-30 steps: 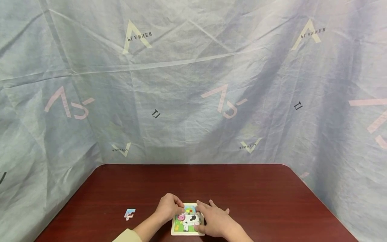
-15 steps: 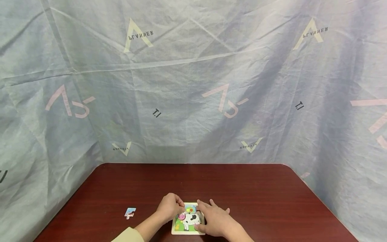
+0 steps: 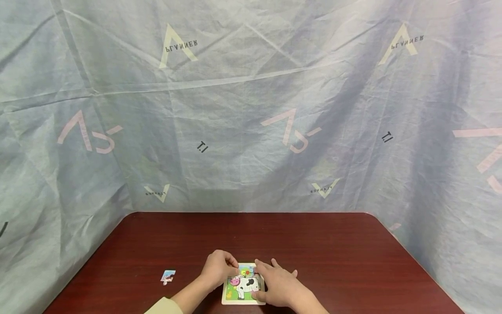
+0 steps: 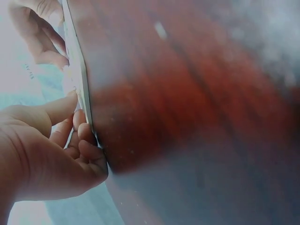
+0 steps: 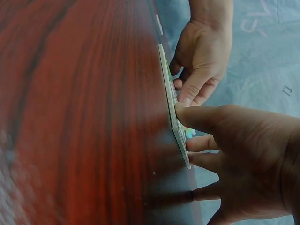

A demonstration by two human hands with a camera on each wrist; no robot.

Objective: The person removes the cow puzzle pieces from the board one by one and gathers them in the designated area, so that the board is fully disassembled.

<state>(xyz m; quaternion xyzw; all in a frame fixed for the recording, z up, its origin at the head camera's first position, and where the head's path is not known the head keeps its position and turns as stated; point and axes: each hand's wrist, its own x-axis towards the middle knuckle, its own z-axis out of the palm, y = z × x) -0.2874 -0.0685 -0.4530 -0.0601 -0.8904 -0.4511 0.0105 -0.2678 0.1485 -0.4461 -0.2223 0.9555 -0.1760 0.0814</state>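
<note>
A square cow puzzle with a pale frame lies on the dark red table. At its upper left, my left hand pinches a small puzzle piece with yellow and red flowers between thumb and fingers; the fingers cover part of it. In the right wrist view, a bright bit of this piece shows past the right thumb, standing up from the frame. My right hand rests along the right side of the puzzle, its thumb on the lower right and its fingers spread across the upper right corner.
A loose puzzle piece lies on the table to the left of my left hand. Grey printed cloth hangs behind and on both sides of the table.
The flower piece has turned slightly under the left fingers, with more green showing beside the flowers. Both hands and the loose piece stay nearly where they were.
</note>
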